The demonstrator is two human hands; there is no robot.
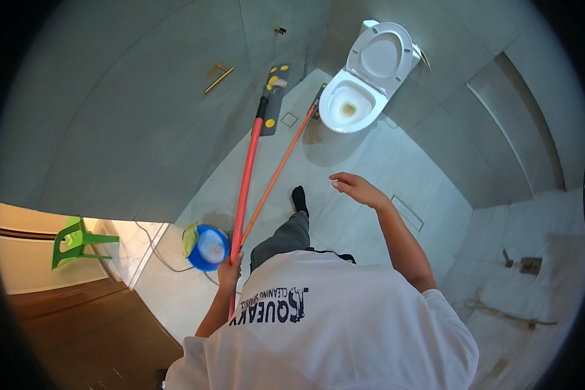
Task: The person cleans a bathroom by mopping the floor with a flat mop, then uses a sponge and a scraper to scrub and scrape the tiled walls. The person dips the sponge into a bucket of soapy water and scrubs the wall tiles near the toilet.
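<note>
My left hand [229, 270] is closed around the long red pole [246, 183] of a flat mop. The mop's grey flat head [277, 109], with yellow round spots, is raised at the wall's foot, joined to the pole by a black sleeve. A thinner orange pole [281, 166] also runs into my left hand; its dark head [318, 103] rests on the floor beside the toilet. My right hand [354, 186] hangs over the floor, holding nothing, with its fingers loosely extended and slightly bent. In front of it stands the white toilet [335, 116], lid raised, with brownish water in the bowl.
Near my left hand stands a blue bucket [225, 245] of foamy water, a green cloth [190, 239] over its rim. A hose [156, 252] trails beside it. Through the doorway is a green plastic chair [78, 242]. A brass holder [220, 78] juts from the left wall.
</note>
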